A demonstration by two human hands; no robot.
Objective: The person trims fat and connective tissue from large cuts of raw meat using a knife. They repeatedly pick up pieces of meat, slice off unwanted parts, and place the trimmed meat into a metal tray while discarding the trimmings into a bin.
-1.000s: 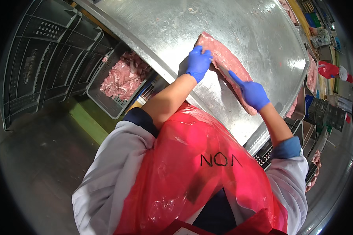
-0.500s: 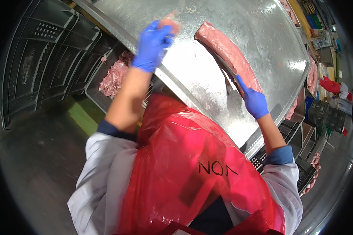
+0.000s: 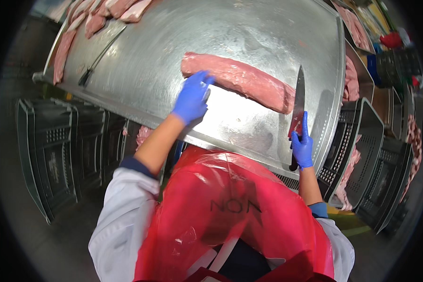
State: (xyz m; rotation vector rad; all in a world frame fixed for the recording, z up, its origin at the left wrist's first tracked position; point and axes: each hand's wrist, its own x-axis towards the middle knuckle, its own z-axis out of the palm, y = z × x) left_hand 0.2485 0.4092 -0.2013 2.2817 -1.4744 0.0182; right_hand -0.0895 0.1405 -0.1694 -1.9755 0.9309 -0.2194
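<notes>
A long, pink, boneless strip of meat that looks like a pork loin (image 3: 239,80) lies across the metal table. By its left end is my left hand (image 3: 191,99), in a blue glove. The fingers reach toward the meat's near edge, slightly blurred, and hold nothing; whether they touch it I cannot tell. My right hand (image 3: 303,148), also gloved in blue, grips a knife (image 3: 299,96) by its dark handle, forefinger stretched out along it. The wide blade points away from me, just beside the loin's right end.
More meat pieces (image 3: 95,23) lie at the table's far left. Near them rests a thin rod (image 3: 103,54) with a black handle. Dark plastic crates (image 3: 54,155) stand at the left; further crates (image 3: 378,174) and meat trays (image 3: 362,87) line the right side. The metal table (image 3: 141,61) has a raised rim.
The meat scrap in my left hand is gone, and that hand is now at the loin. The knife has moved from the loin's near side to its right end. The view has turned.
</notes>
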